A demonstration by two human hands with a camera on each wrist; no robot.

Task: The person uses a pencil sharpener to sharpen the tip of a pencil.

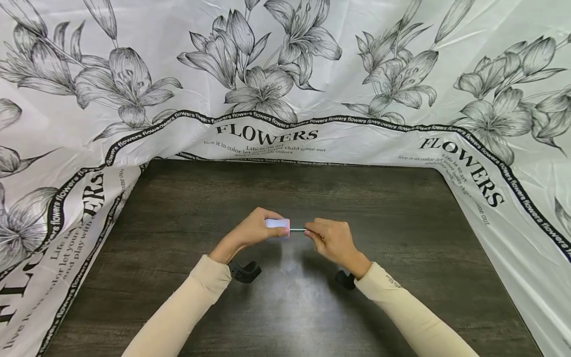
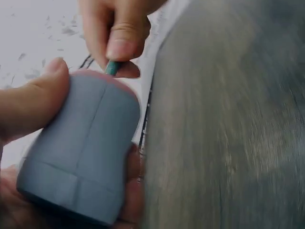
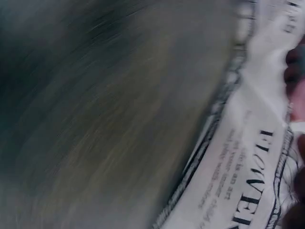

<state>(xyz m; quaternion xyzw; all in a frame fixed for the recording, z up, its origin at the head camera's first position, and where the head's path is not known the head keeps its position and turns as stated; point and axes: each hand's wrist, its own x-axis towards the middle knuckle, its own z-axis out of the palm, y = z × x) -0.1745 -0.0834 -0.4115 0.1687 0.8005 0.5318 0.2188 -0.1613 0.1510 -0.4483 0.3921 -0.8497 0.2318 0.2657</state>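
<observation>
My left hand (image 1: pixel 252 229) grips a pale, palm-sized pencil sharpener (image 1: pixel 277 223) with a pink end, held above the dark table. In the left wrist view the sharpener body (image 2: pixel 83 138) looks grey-blue, waisted at the sides, with seams across it. From the right, my right hand (image 1: pixel 333 240) pinches a thin green pencil (image 1: pixel 297 229) between thumb and fingers. The pencil's tip is hidden at the sharpener's pink end. In the right wrist view only a sliver of the pink end (image 3: pixel 298 102) and some dark fingers show at the edge.
A dark wood-grain table (image 1: pixel 214 188) lies under both hands. White cloth (image 1: pixel 357 144) printed with flowers and lettering hangs behind it and along both sides. Black bands (image 1: pixel 244 272) sit at both wrists. The right wrist view is blurred.
</observation>
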